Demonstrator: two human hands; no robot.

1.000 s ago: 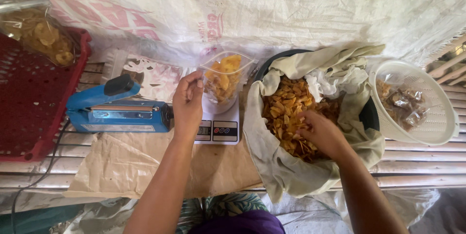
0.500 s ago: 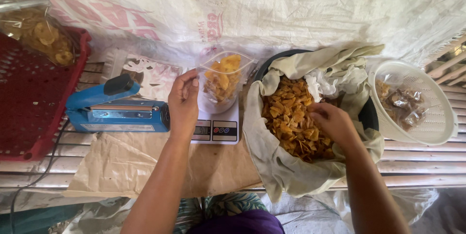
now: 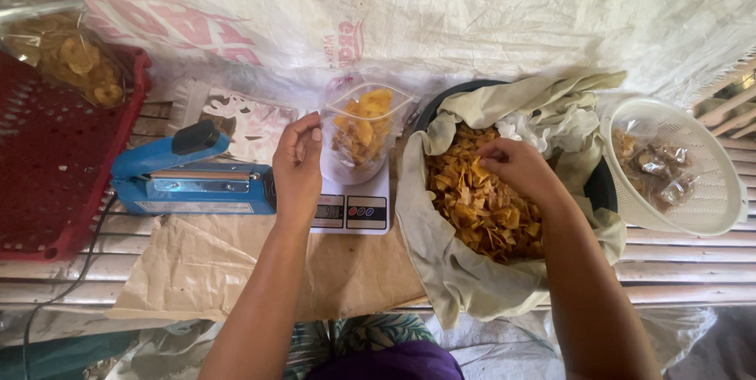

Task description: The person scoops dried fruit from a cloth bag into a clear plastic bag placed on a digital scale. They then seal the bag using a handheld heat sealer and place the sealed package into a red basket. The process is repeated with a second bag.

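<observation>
Chips (image 3: 484,207) are heaped in a cloth-lined basin (image 3: 465,285), nearest the viewer. The right hand (image 3: 516,169) is closed over the heap, fingertips pinched on chips. On the white scale (image 3: 354,207) a clear bag (image 3: 364,132) partly filled with chips is steadied by the left hand (image 3: 296,166), fingers curled at its side. A blue sealer (image 3: 185,183) is set just left; a white basket (image 3: 681,167) lies right.

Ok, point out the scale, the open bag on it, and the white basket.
scale (image 3: 364,211), head view, on its front display panel
bag (image 3: 361,132), head view, on its clear front over the chips
basket (image 3: 713,218), head view, on its lower right rim
</observation>
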